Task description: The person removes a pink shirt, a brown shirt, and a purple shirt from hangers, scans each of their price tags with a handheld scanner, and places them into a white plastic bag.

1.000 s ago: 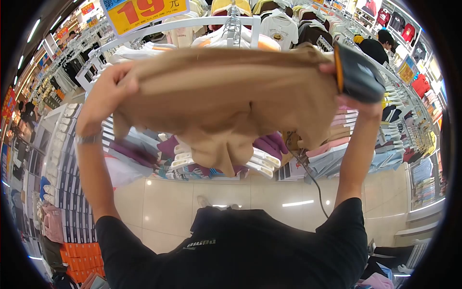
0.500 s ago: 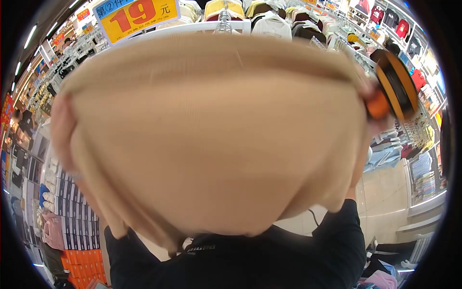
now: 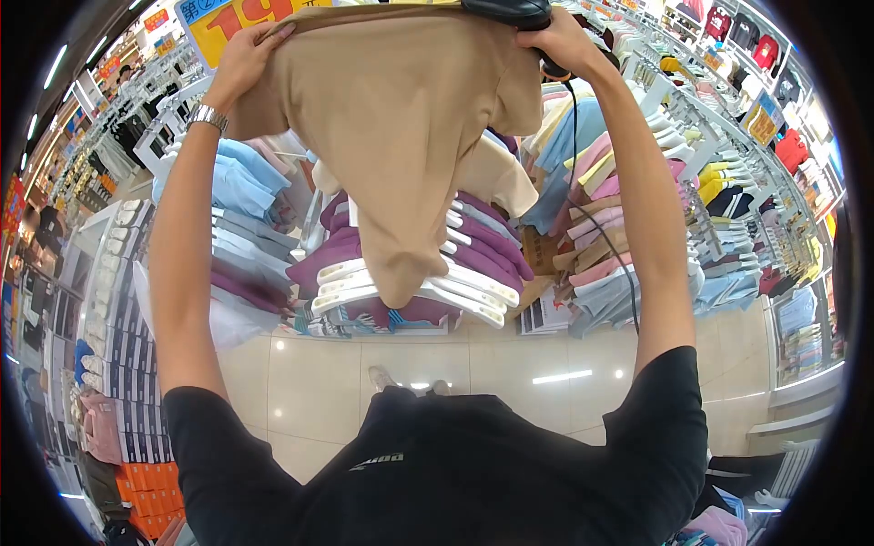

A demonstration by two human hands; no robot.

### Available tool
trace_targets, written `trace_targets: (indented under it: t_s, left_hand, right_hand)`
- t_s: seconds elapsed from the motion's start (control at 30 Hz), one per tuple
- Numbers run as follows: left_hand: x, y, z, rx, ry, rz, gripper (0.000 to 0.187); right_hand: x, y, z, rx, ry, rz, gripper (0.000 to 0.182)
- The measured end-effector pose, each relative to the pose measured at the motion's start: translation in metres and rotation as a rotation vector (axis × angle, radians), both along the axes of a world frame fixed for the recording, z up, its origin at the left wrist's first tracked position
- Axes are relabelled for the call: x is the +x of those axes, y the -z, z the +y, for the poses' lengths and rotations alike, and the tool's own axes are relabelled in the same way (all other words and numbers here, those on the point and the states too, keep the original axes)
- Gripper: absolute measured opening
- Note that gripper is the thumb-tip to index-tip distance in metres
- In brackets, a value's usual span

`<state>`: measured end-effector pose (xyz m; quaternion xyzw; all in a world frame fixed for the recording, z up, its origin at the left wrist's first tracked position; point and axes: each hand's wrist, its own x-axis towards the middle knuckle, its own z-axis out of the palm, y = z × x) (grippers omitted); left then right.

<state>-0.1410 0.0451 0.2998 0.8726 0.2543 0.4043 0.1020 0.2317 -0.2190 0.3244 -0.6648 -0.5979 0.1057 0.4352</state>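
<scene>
Holding up the tan garment [image 3: 382, 109] by its upper edge, the left hand [image 3: 242, 62] pinches one end between thumb and fingers, while the right hand [image 3: 564, 45] grips the other end along with a dark handheld device [image 3: 512, 11]. A black cord [image 3: 608, 238] runs down from the device beside the right forearm. The garment is spread at the top and narrows into loose folds, its lowest part hanging in front of the white hangers [image 3: 466, 298] and the purple garments [image 3: 496, 244]. Light blue garments [image 3: 244, 175] hang near the left forearm, and the price sign [image 3: 214, 41] stands behind the left hand.

As for progress, the garment seems partway through being handled: it is raised and opened out at the top, but neither folded nor set down, and its lower part looks unstraightened. Whether the device has been used on it, I cannot tell.
</scene>
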Motion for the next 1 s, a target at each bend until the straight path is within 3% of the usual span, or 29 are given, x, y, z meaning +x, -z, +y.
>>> trace_targets:
  t_s: [0.03, 0.17, 0.4, 0.63, 0.83, 0.9, 1.0]
  left_hand:
    - [0.001, -0.001, 0.001, 0.06, -0.021, -0.002, 0.04]
    - [0.001, -0.012, 0.019, 0.17, -0.118, 0.065, 0.038]
    - [0.002, -0.023, 0.044, 0.226, -0.15, 0.067, 0.036]
    - [0.001, -0.019, 0.042, 0.247, -0.145, 0.066, 0.036]
    - [-0.001, -0.024, 0.005, -0.016, -0.019, 0.11, 0.04]
    - [-0.005, -0.027, -0.017, -0.251, 0.094, 0.049, 0.041]
    - [-0.007, -0.031, -0.066, -0.598, 0.287, -0.141, 0.039]
  right_hand:
    - [0.01, 0.008, 0.016, 0.24, -0.115, -0.169, 0.03]
    - [0.032, 0.004, 0.037, 0.204, 0.024, -0.316, 0.03]
    - [0.02, -0.017, 0.038, 0.089, 0.116, -0.221, 0.018]
    - [0.018, -0.014, 0.043, 0.138, 0.051, -0.215, 0.016]
    - [0.005, -0.01, 0.028, 0.144, -0.018, -0.16, 0.019]
    - [0.016, -0.003, 0.03, 0.133, -0.1, -0.084, 0.023]
    - [-0.032, -0.003, 0.007, 0.26, -0.413, 0.33, 0.03]
